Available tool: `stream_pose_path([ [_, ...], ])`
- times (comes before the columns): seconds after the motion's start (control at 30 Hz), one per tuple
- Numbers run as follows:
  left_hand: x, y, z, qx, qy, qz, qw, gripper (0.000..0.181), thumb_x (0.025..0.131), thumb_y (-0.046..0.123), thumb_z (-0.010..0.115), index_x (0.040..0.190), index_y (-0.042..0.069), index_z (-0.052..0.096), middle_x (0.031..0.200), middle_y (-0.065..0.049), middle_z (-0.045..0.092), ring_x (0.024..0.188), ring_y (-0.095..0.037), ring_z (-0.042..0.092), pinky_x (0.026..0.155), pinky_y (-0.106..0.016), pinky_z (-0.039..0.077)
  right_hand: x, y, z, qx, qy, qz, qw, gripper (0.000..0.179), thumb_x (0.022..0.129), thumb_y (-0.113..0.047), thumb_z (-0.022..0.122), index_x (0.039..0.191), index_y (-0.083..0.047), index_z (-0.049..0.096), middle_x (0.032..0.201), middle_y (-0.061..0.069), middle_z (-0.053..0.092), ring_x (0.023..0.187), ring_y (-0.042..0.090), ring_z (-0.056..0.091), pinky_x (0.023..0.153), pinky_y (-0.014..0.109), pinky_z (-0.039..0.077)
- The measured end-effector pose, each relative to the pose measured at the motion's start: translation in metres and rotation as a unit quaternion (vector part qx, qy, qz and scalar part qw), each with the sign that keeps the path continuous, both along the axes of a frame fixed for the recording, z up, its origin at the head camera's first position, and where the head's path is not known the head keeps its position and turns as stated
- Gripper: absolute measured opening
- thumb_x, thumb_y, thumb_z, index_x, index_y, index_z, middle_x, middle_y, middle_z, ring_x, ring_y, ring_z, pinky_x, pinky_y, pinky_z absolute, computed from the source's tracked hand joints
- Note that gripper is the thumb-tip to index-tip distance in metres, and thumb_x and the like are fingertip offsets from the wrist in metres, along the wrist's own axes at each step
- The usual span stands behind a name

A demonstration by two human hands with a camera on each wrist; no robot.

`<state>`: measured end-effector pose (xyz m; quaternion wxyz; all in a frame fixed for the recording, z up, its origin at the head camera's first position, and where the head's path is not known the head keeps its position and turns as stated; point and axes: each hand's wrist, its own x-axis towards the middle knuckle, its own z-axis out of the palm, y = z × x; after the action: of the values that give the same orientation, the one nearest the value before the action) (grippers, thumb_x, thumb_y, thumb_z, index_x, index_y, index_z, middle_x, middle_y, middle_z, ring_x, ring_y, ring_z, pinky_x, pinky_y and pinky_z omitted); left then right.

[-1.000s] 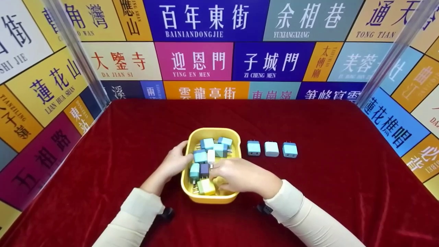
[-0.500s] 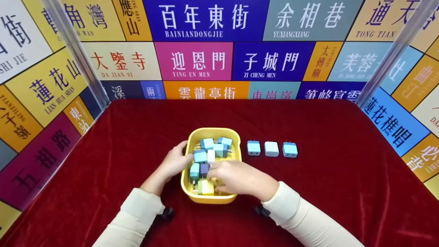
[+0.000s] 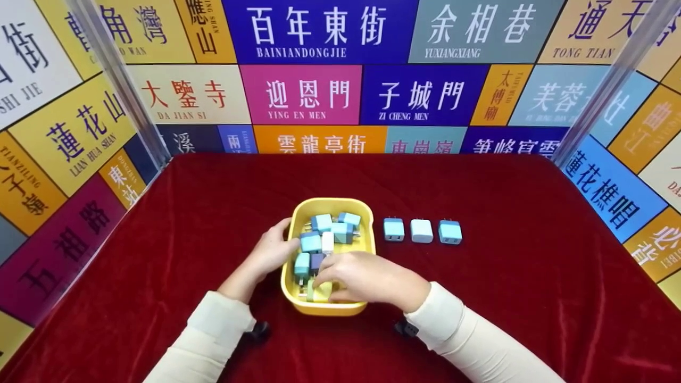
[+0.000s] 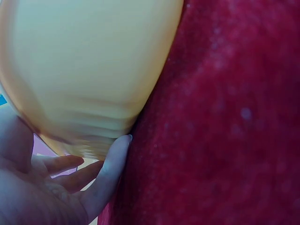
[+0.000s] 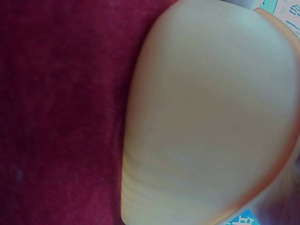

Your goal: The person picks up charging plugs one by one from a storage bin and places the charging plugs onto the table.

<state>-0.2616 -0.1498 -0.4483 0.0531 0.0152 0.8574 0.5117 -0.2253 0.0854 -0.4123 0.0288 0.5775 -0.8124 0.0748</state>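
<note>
A yellow plastic bin [image 3: 329, 309] holds several USB wall chargers, light blue, white, dark purple and yellow-green. My left hand [image 3: 272, 247] grips the bin's left side, thumb at the rim and fingers along the outer wall. The left wrist view shows those fingertips against the outer wall [image 4: 93, 70]. My right hand [image 3: 364, 276] reaches over the bin's right side, thumb and index finger around the yellow-green charger [image 3: 321, 291] at the near end. Part of that charger is hidden by the fingers. In the right wrist view the bin's wall [image 5: 211, 108] hides most of that hand.
To the right of the bin, a blue charger [image 3: 393, 230], a white charger [image 3: 421, 231] and another blue charger [image 3: 449, 232] stand in a row on the red velvet cloth [image 3: 505, 266]. Behind the table is a wall of coloured street-name signs [image 3: 300, 96], with clear posts at the back corners.
My right hand has shifted slightly left and toward me inside the bin, its fingers coming over the yellow-green charger. The left hand, bin and row of chargers stay in place.
</note>
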Motion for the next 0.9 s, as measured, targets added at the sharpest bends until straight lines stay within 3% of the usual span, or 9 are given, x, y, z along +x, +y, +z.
stream_pose_path([
  [0.3,0.000,0.001,0.001,0.000,-0.002,0.001,1.0000,0.065,0.093,0.010,0.057,0.158,0.007,0.049,0.135,-0.017,0.065,0.111,-0.027,0.065,0.093,-0.042,0.060,-0.001,-0.001,0.000,0.001,-0.010,-0.015,0.9998,0.018,0.093,-0.014,0.080,0.111,-0.013,0.082,0.104,0.000,0.076,0.099,0.012,0.069,0.085,0.024,0.058],
  [0.67,0.000,0.002,0.001,0.003,-0.010,0.002,0.9999,0.067,0.094,0.011,0.056,0.160,0.008,0.046,0.140,-0.018,0.063,0.115,-0.029,0.065,0.094,-0.043,0.061,-0.003,0.008,0.009,0.029,-0.019,-0.035,0.9988,0.027,0.086,-0.008,0.083,0.112,-0.016,0.084,0.102,-0.004,0.078,0.096,0.013,0.069,0.080,0.025,0.058],
  [0.9,-0.001,0.001,0.000,0.009,-0.013,0.002,0.9999,0.068,0.094,0.010,0.056,0.161,0.008,0.045,0.137,-0.019,0.064,0.112,-0.029,0.066,0.091,-0.042,0.062,-0.005,0.018,0.016,0.044,-0.010,-0.079,0.9959,0.025,0.083,0.000,0.080,0.100,-0.016,0.084,0.091,-0.004,0.076,0.085,0.016,0.062,0.073,0.029,0.053],
])
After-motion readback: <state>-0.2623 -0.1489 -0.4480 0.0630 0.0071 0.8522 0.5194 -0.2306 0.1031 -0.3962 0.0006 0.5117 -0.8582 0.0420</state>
